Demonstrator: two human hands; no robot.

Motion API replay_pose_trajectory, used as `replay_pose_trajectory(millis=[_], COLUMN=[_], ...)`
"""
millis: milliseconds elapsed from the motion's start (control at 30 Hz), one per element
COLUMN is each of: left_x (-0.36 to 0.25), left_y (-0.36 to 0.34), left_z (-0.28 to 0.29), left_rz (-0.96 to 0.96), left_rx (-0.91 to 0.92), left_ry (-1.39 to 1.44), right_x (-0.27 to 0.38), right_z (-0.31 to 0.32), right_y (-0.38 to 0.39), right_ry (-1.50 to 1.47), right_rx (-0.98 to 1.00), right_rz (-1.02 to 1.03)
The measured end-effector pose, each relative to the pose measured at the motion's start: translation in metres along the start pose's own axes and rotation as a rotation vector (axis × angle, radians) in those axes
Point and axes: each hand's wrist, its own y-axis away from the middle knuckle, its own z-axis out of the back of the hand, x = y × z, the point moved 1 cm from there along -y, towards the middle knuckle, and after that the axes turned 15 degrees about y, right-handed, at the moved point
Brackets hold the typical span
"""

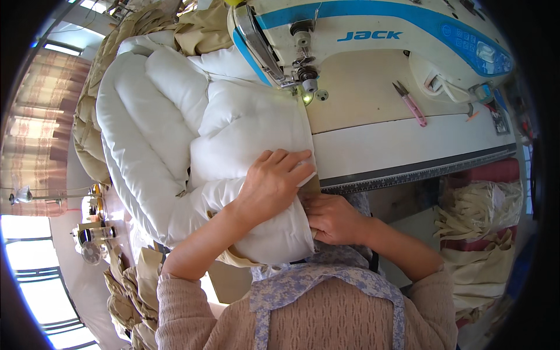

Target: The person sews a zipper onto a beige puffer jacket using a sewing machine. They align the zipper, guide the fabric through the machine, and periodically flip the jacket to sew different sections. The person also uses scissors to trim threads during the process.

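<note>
white padded piece (251, 134) on the sewing table (373, 137): the piece is plump and satiny, divided into puffed sections by sunken creases, with a thick, rounded roll along its left side. its right margin forms a fairly straight, flatter edge running from beneath the head of the white-and-blue sewing machine (350, 16), where a small light glows by the needle area, down to the person's hands at the near side of the table. a narrow beige strip (311, 185) shows along this edge between the hands.

the left hand (273, 181) lies palm down on the piece, its fingers bent, close together and touching the edge; whether they pinch it cannot be told, as their undersides are hidden. the right hand (333, 219), nearer the body, has its fingers curled in and closed on the edge, with the tips partly concealed.

at right, pink-handled thread snips (412, 105) lie well apart from both hands; a dark ruler strip (423, 171) borders the table's near side.
</note>
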Motion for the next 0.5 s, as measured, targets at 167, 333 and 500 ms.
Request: replay_pose_trajectory(millis=[167,333,500], left_x=[0.008,0.014,0.019], left_y=[-0.001,0.003,-0.004], left_z=[0.002,0.007,0.015], left_rz=[-0.092,-0.024,0.005], left_rx=[0.026,0.099,0.157], left_ry=[-0.042,0.049,0.113], right_x=[0.000,0.000,0.000], right_z=[0.003,0.003,0.010], right_y=[-0.003,-0.004,-0.011], right_ry=[-0.027,-0.049,-0.085], right_rx=[0.029,0.005,0.030], right_rz=[-0.022,-0.043,-0.081])
